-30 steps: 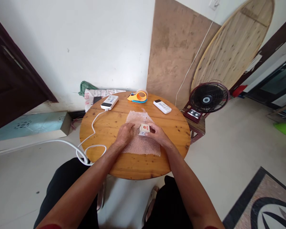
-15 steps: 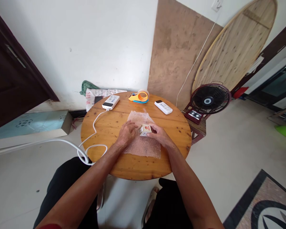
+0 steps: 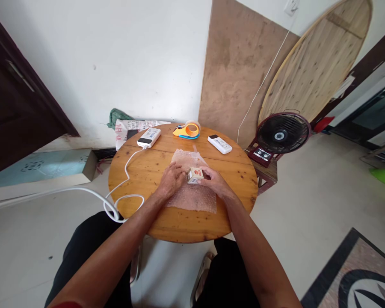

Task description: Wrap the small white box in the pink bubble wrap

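Right hand (image 3: 213,182): fingers pinched round the right end of a small box (image 3: 195,175), holding it upright on its edge.
Left hand (image 3: 171,179): palm down on the bubble wrap (image 3: 192,201), fingertips against the box's left side; I cannot tell whether they grip it or only steady it.
Box position: on the upper middle of the wrap, between both hands, red-and-white label facing me.
Wrap: a clear sheet lying flat at the centre of the round wooden table (image 3: 179,229), its near half bare.
Step in hand: I judge that I am seating the box on the sheet before wrapping.
Next move calls for: one hand pinning the box while the other lifts a free edge of the wrap over it.
Far edge of table: tape dispenser (image 3: 188,129), power bank (image 3: 149,137), remote (image 3: 220,144), all well apart from the hands.
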The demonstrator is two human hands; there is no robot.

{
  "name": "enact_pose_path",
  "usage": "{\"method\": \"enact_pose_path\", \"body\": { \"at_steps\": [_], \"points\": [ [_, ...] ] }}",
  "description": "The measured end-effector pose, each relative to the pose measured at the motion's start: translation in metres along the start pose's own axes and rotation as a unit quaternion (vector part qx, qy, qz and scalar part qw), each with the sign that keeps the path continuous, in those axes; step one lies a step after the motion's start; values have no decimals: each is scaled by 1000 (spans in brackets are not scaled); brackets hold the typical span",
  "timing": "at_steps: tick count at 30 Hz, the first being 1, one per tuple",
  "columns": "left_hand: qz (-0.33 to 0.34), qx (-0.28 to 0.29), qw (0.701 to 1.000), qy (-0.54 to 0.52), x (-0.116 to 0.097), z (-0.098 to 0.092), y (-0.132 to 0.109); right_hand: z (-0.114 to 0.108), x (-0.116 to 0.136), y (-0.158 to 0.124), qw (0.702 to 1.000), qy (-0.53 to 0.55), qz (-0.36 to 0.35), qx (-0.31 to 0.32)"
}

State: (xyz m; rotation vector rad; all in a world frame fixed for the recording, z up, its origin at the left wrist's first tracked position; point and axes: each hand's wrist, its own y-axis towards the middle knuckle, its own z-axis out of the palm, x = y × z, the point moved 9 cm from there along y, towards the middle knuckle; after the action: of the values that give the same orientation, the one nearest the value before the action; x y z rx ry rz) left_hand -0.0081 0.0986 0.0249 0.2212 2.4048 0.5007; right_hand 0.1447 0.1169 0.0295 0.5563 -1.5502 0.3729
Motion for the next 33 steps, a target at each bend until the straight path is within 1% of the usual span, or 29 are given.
{"method": "enact_pose_path", "body": {
  "at_steps": [6, 14, 21, 33],
  "points": [
    [-17, 12, 1000, -22, 1, 1, 0, 0, -1, 0, 1000, 8, 1, -2],
    [-44, 35, 998, -35, 2, -1, 0, 2, 0, -1, 1000, 7, -1, 11],
    [-46, 34, 998, -38, -1, -3, 0, 4, 2, -2, 1000, 15, -4, 21],
    [-61, 34, 994, -83, 0, -4, 0, 2, -2, 0, 999, 14, -12, 28]
  ]
}}
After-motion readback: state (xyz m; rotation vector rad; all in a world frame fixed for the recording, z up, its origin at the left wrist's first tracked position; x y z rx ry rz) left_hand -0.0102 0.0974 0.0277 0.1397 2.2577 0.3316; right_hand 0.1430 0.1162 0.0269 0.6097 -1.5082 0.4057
